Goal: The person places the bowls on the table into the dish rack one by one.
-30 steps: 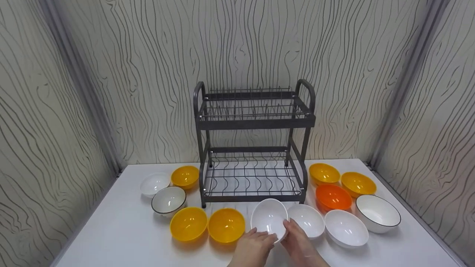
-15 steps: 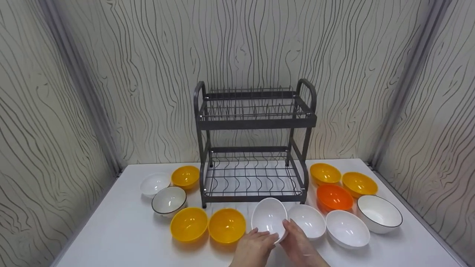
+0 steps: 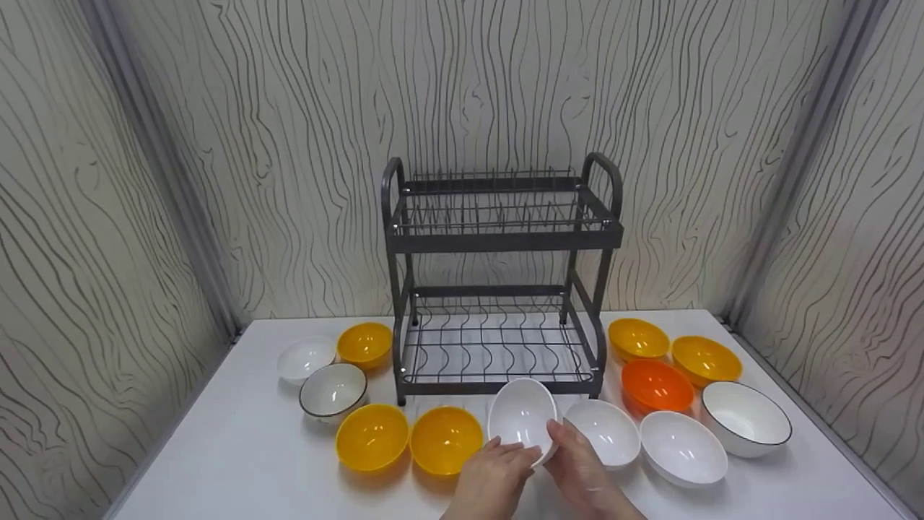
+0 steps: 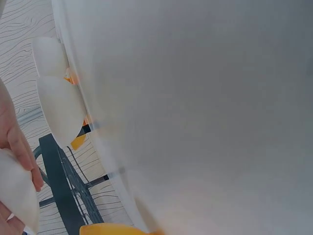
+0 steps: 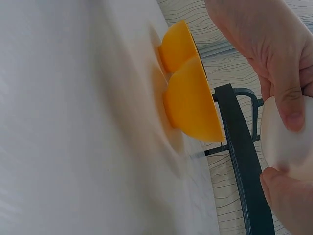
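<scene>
In the head view both hands hold one white bowl above the table, tilted with its inside towards the camera. My left hand grips its near rim, fingers over the edge; in the right wrist view its thumb presses the outer wall. My right hand holds the right side, thumb at the rim, and part of its grip is hidden behind the bowl. The bowl hangs in front of a dark two-tier dish rack, between a yellow bowl and another white bowl.
Left of the rack stand more yellow bowls, a white bowl and a dark-rimmed bowl. On the right are an orange bowl, yellow bowls, a white bowl and a large dark-rimmed bowl. Patterned walls enclose the table.
The held bowl has risen slightly, with both hands keeping their grip. The whole head view has shifted a little, so the rack and other bowls appear slightly further right.
</scene>
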`<state>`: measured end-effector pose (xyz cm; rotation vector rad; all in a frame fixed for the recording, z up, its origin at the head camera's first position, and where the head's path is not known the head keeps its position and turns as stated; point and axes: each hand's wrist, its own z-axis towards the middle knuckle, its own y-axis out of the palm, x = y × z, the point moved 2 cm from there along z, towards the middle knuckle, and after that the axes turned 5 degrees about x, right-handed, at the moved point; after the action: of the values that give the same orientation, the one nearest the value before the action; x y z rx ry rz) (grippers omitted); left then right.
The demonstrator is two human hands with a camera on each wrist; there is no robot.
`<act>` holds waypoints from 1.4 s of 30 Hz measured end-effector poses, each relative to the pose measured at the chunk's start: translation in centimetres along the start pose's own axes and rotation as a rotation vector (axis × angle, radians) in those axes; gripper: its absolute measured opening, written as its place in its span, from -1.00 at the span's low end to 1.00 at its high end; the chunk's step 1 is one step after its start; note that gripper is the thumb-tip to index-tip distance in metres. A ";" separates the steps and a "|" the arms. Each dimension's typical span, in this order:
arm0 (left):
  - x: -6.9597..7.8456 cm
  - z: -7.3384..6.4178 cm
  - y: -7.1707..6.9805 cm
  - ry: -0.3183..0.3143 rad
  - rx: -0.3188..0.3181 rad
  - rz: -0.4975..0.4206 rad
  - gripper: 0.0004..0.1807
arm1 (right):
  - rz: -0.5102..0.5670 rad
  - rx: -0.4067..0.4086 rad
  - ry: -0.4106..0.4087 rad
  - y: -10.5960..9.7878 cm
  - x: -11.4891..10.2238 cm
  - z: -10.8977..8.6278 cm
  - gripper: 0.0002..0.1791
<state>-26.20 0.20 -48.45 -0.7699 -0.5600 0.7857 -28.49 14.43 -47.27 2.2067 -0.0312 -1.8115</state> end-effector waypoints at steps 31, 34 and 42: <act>-11.8 2.7 -2.6 -0.480 -0.177 0.101 -0.49 | 0.068 0.095 -0.182 3.9 -4.2 7.8 -0.28; -12.2 2.6 -2.2 -0.479 -0.248 0.100 -0.49 | 0.075 0.100 -0.193 4.2 -4.6 8.9 -0.23; -12.9 3.1 -1.8 -0.527 -0.221 0.006 -0.59 | 0.095 0.111 -0.200 5.3 -5.6 12.3 -0.18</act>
<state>-35.27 -9.61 -47.30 -0.7656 -1.1317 0.9473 -40.62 7.93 -42.79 2.0468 -0.2796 -2.0134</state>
